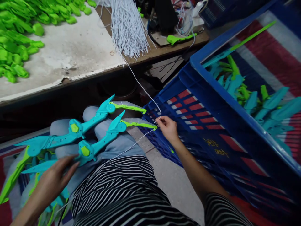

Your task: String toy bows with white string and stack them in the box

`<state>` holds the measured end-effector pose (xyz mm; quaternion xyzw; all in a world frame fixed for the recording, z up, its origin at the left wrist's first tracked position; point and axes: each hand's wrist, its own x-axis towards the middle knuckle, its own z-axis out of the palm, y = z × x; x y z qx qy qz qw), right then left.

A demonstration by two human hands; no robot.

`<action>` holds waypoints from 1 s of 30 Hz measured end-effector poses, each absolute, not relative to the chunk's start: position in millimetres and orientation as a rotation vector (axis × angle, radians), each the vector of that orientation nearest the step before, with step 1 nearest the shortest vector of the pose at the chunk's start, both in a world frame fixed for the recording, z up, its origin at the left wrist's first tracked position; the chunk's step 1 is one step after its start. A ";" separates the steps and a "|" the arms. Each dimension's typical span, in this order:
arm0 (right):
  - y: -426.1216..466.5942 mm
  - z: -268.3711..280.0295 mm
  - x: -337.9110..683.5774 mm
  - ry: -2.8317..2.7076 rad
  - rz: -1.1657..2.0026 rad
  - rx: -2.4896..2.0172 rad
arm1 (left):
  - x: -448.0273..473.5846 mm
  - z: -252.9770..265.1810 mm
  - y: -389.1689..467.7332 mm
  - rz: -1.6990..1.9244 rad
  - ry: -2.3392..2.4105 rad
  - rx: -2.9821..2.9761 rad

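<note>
Two toy bows, turquoise with lime-green tips, lie side by side across my lap: a far bow [92, 122] and a near bow [103, 142]. Beside the near bow's right tip, my right hand [167, 127] pinches the end of a white cord [143, 89], which loops up toward the cord bundle on the table. A second cord [131, 146] is attached at that tip and runs down left across my striped shirt. Over the near bow's left limb, my left hand [55, 177] has its thumb and fingers apart; its fingertips are partly blurred.
A blue plastic crate [197, 59] at right holds several turquoise and green bow parts [270, 106]. On the table [77, 47] ahead lie a heap of green parts [21, 18], a bundle of white cords [128, 28] and one loose green piece [180, 38]. More bows sit at lower left.
</note>
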<state>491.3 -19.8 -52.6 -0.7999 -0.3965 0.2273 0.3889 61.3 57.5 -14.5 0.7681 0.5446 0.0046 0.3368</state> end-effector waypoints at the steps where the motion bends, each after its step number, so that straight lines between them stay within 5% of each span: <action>1: -10.3 -49.8 489.2 -1.039 0.513 -2.021 | 88.9 -13.2 72.6 0.143 1.379 2.070; 6: 30.0 -52.4 480.4 -1.247 0.314 -1.920 | 173.4 -29.6 98.6 0.223 1.053 2.032; 14: 35.8 -74.8 479.6 -1.353 0.283 -1.871 | 168.1 -21.9 90.5 -0.105 0.963 1.684; 19: 37.9 -78.4 479.1 -1.425 0.247 -1.868 | 210.8 -26.2 111.2 0.100 1.008 1.635; 30: 33.6 -90.4 482.8 -1.546 0.279 -1.786 | 358.0 -81.5 128.8 -0.046 0.785 0.737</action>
